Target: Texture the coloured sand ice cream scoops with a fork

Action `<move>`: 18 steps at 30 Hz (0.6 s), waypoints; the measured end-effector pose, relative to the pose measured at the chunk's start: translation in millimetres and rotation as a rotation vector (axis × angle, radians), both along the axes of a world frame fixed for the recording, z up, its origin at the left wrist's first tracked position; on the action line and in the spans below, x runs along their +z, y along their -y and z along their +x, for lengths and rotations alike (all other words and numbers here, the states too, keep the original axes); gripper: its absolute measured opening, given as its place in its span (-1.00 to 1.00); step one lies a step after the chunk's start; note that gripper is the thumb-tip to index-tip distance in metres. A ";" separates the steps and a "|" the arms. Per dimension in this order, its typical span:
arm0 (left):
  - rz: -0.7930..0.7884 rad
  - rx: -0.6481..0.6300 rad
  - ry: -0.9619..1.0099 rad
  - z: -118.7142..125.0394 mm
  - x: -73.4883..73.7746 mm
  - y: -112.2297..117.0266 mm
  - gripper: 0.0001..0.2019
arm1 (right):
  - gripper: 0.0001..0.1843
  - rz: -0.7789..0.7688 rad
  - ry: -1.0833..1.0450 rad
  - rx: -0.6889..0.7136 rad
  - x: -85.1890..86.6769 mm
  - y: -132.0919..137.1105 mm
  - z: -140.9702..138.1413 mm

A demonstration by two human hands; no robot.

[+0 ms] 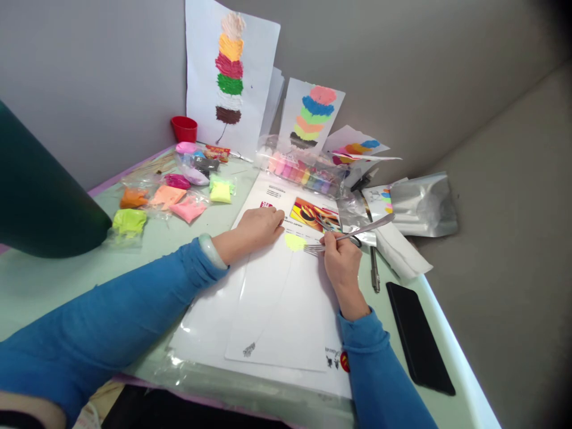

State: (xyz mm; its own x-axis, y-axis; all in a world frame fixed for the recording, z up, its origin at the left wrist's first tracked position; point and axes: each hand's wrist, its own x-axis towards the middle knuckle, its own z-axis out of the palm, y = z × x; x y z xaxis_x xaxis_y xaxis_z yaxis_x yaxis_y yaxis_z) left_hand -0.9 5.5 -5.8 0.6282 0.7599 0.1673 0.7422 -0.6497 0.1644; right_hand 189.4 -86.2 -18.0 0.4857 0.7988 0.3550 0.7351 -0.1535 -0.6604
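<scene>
A white sheet of paper [281, 310] lies on the table in front of me, with a small yellow-green patch of clay [295, 241] pressed onto it. My left hand [259, 229] rests flat on the paper just left of the patch, fingers lying together. My right hand [342, 259] is closed round a metal fork [357, 232], its tines touching the paper at the patch's right edge. The fork's handle points up and right.
Bags of coloured clay [170, 196] lie at the left, with a clear box of clay sticks [304, 170] and a red cup [184, 128] behind. Clay pictures [230, 65] lean on the wall. A silver pouch [424, 205], a pen [374, 271] and a black phone [417, 339] lie at right.
</scene>
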 end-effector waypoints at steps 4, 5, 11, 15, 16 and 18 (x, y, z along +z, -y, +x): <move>-0.019 0.010 -0.005 0.3 1.6 1.4 -0.76 | -0.56 0.033 -0.049 0.062 -4.0 0.0 0.3; -0.020 0.012 -0.006 0.5 1.7 1.5 -0.76 | -0.56 0.036 -0.052 0.078 -4.9 0.0 0.3; 0.001 0.003 0.006 0.5 -0.4 0.3 -0.76 | -0.57 0.009 -0.012 0.054 -3.3 -0.2 0.1; -0.009 0.003 0.003 0.2 -0.7 -0.2 -0.77 | -0.56 -0.018 0.052 -0.017 1.6 0.2 -0.6; -0.016 0.008 0.002 0.3 -0.4 -0.1 -0.77 | -0.56 -0.024 0.070 -0.034 2.4 0.4 -0.7; -0.026 0.015 0.003 0.4 0.3 0.3 -0.77 | -0.56 -0.029 0.097 -0.056 3.5 0.8 -0.7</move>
State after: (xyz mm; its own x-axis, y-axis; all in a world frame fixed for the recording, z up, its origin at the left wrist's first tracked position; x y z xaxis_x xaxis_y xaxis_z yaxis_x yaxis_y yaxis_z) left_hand -0.5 5.2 -5.5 0.6160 0.7736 0.1489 0.7515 -0.6337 0.1837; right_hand 188.6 -86.9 -14.5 0.4941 0.7820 0.3799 0.7852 -0.2138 -0.5811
